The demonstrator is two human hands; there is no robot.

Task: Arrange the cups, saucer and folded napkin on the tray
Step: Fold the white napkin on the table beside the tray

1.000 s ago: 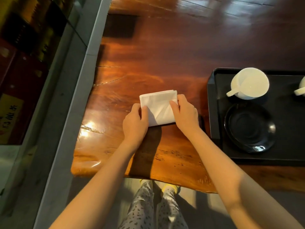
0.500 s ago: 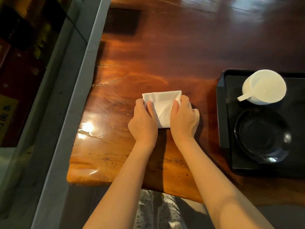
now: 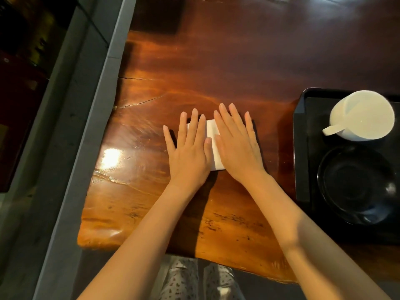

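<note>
Nearest to the camera, the person's legs in pale patterned trousers point(image 3: 190, 280) show under the near edge of the table. Two bare forearms reach over this edge to the middle of the table point(image 3: 216, 61), a thick slab of glossy red-brown wood with an uneven, natural near edge, dark specks in the grain and a thin crack on the left side. A bright spot of light reflects on the varnish near the left.

Both hands lie flat, palm down, with the fingers stretched and spread, gripping nothing. The left hand point(image 3: 189, 152) and the right hand point(image 3: 237, 148) press side by side on the folded napkin point(image 3: 213, 146), a white, matte rectangle that shows only in the narrow gap between them and at the near edge.

To the right, well apart from the napkin, a black tray point(image 3: 300, 148) with a raised rim rests on the table. On it the nearer thing is a round, shiny black saucer point(image 3: 355, 187). Just beyond it stands a white, smooth cup point(image 3: 365, 115), its handle pointing left.

Along the left side of the table runs a grey ledge point(image 3: 91, 118), and beyond it the room is dark.
</note>
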